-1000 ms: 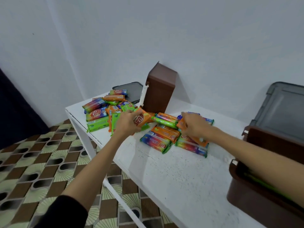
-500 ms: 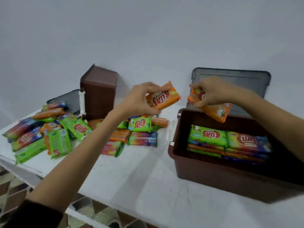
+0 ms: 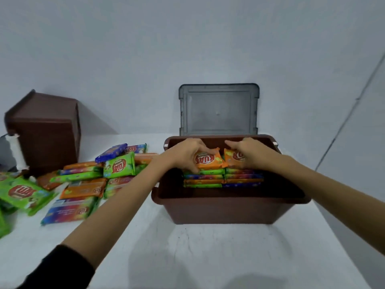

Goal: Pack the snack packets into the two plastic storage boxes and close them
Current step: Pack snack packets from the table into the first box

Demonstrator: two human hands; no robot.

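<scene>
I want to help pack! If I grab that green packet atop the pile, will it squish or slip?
Likely light: the left hand pinches a similar orange packet with fingertips. The green packet looks glossy, so possibly slippery.

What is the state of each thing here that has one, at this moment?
Front box: open, partly filled with stacked packets.
Grey lid: upright behind it, not fitted.
Side box: tipped on its side.
Left hand: grips one orange packet over the stacks.
Right hand: grips another orange packet beside it.
Loose packets: piled on the table, unpacked.
</scene>
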